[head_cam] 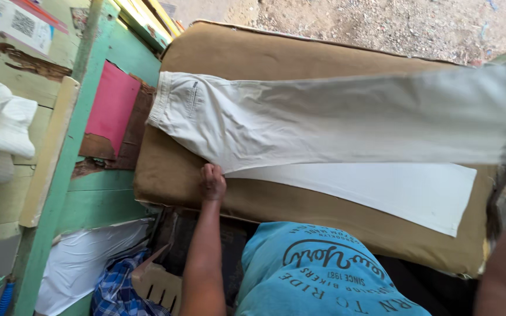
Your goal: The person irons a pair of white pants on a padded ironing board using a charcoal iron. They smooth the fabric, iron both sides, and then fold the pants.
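**Bare arms and a printed blue T-shirt**

A turquoise-blue T-shirt is worn, seen just right of the left hand's forearm. Dark curved lettering and a script emblem are printed across its front. The left forearm is left uncovered, without sleeve, watch or ring. Only a blurred bare arm is seen at the right edge.

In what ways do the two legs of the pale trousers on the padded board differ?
The lower leg lies flat on the brown padded board; the upper leg is lifted and stretched toward the right edge. The lower leg looks white and smooth, the upper leg creamier with soft creases. The left hand presses where they meet. Both are the same light cloth.
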